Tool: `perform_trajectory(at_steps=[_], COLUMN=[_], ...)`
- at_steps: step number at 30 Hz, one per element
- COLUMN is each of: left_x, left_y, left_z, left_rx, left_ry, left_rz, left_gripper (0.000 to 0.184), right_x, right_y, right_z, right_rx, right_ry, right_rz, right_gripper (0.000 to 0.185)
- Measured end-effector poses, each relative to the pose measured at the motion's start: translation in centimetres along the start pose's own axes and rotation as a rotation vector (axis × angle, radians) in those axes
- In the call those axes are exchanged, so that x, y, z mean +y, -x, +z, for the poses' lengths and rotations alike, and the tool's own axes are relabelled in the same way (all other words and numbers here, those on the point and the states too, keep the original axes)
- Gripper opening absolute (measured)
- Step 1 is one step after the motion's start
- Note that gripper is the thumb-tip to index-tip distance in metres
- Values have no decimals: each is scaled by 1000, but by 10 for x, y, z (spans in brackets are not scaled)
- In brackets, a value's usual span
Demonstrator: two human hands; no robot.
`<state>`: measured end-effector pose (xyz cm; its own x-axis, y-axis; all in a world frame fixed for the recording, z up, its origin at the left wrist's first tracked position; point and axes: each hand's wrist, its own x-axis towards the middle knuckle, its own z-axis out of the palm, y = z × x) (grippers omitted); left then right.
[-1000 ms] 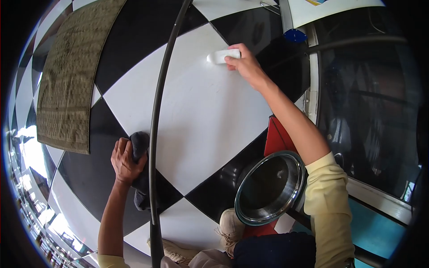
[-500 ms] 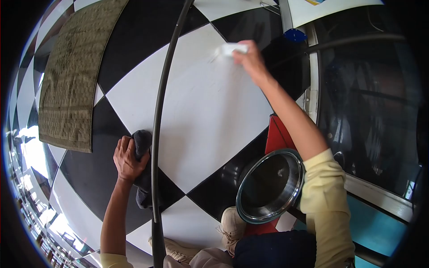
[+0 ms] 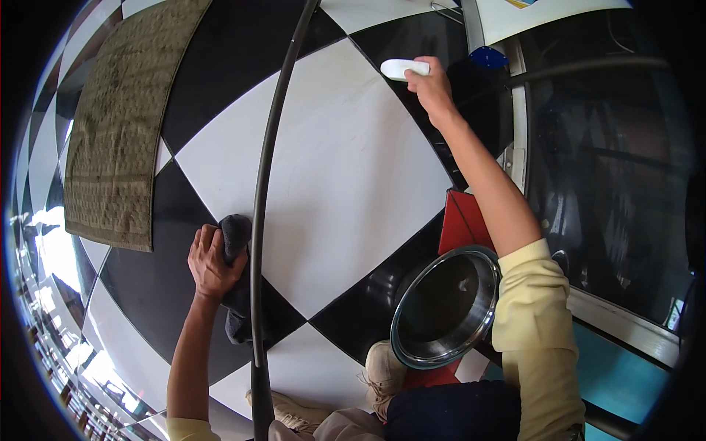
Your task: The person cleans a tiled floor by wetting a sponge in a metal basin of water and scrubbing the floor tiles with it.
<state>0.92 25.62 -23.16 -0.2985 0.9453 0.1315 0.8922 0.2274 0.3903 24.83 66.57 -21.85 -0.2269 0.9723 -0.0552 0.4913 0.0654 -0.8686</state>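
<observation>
My right hand [image 3: 434, 87] is closed round one end of a white block [image 3: 404, 70], above a black tile near the upper corner of the large white tile [image 3: 346, 169]. At the lower left, my left hand [image 3: 213, 262] grips a dark grey cloth [image 3: 235, 239], its fingers wrapped over the cloth's left side. The cloth lies on a black tile, just left of a long dark pole [image 3: 266, 154]. Beside my right sleeve stands a metal bowl [image 3: 441, 305] with a shiny rim and dark liquid-like contents.
A brown-green mat [image 3: 118, 132] lies at the upper left. Behind the bowl is a red object [image 3: 463, 220]. My shoes [image 3: 384, 371] are at the bottom. A dark glossy panel [image 3: 603, 184] with a light frame fills the right side, with a blue object [image 3: 488, 57] near its top.
My right hand has moved up and to the right with the white block, from the white tile to over the black one. My left hand has stayed on the cloth.
</observation>
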Motion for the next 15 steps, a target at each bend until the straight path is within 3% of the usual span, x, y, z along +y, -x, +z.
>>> perform_trajectory(at_steps=[2, 3, 6, 8, 12, 15], left_x=[0, 1, 0, 1, 0, 2], left_y=[-2, -1, 0, -1, -2, 0], left_z=[-1, -1, 1, -1, -1, 0], left_rx=[9, 12, 21, 5, 2, 1], left_ry=[7, 14, -7, 0, 3, -3], left_rz=[11, 10, 13, 1, -9, -1], left_gripper=[32, 32, 31, 31, 31, 31], right_x=[6, 1, 10, 8, -6, 2], right_y=[14, 30, 18, 3, 41, 15], right_z=[5, 8, -1, -11, 2, -7], right_rx=[-235, -414, -232, -18, -454, -192], right_ry=[-33, -63, -182, 27, -147, -129], right_rz=[-42, 79, 158, 30, 154, 92], right_gripper=[34, 33, 34, 35, 32, 34])
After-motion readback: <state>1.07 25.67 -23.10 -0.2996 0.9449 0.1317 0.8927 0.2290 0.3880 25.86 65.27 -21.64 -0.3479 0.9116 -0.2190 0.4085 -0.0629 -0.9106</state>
